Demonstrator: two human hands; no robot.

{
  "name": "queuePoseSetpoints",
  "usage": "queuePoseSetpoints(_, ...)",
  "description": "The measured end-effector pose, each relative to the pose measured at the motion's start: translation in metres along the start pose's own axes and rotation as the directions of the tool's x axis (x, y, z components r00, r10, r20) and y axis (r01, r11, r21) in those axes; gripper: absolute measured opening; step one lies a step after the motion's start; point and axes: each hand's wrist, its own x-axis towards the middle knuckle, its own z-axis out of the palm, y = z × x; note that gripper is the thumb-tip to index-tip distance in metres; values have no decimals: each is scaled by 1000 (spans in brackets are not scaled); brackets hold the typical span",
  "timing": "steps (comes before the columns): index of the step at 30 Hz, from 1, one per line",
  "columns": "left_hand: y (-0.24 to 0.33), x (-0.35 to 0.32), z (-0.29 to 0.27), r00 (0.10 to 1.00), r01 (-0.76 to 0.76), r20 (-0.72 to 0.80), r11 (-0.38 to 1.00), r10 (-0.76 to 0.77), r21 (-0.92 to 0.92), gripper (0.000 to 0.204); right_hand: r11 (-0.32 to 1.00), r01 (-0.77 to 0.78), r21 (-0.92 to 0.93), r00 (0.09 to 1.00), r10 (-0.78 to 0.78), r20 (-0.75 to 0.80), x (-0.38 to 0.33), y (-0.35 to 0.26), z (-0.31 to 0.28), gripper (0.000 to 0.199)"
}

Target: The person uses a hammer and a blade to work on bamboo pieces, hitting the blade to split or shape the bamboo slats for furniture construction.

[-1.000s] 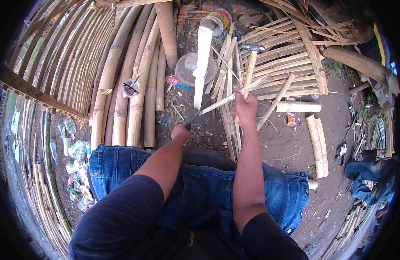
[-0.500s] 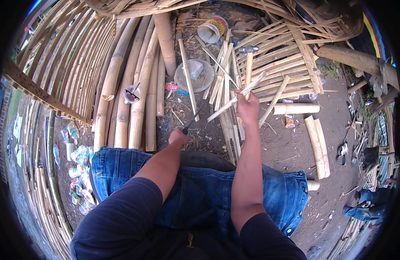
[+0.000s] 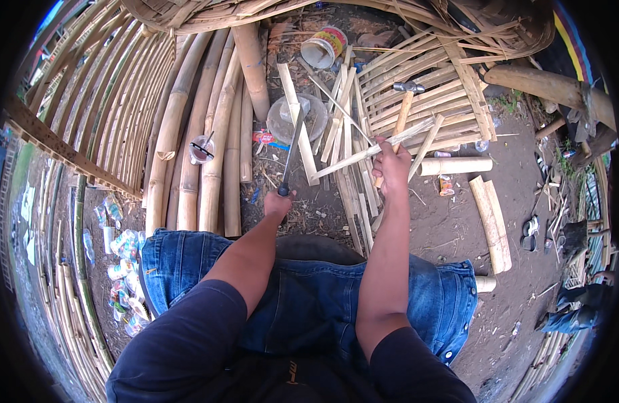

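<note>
My left hand (image 3: 279,203) is closed round the black handle of a long knife (image 3: 295,144), whose dark blade points away from me. My right hand (image 3: 392,164) grips a hammer (image 3: 404,109) by its wooden handle, metal head up. Between the fingers of that same hand a pale split bamboo strip (image 3: 353,159) lies crosswise, its left end near another bamboo strip (image 3: 297,121). That second strip slants across a round stone slab (image 3: 319,122) beyond the knife. A pile of bamboo strips (image 3: 350,201) lies on the ground between my hands.
Thick bamboo poles (image 3: 188,148) lie at left with a plastic cup (image 3: 202,149) on them. A slatted bamboo panel (image 3: 417,77) lies far right, near a bucket (image 3: 324,47). Cut bamboo pieces (image 3: 491,225) rest on the dirt at right. Plastic litter (image 3: 127,269) lies left.
The knife has swung up from low by my left hand, its blade now pointing away from me. My right hand, with hammer and strip, has shifted slightly right and nearer me.
</note>
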Motion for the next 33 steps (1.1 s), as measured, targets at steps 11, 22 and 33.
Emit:
queuePoseSetpoints(11, 18, 8, 6, 922, -374, -102, 927, 374, 18, 41, 988, -150, 31, 988, 150, 24, 0, -10, -10, 16)
queuePoseSetpoints(22, 20, 7, 2, 950, -297, 132, 951, 285, 87, 52, 967, -241, 84, 970, 238, 51, 5, -11, -21, 14)
queuePoseSetpoints(33, 25, 13, -2, 907, -365, 299, 909, 297, 204, 44, 961, -276, -6, 961, 276, 1, 10, -2, -16, 40)
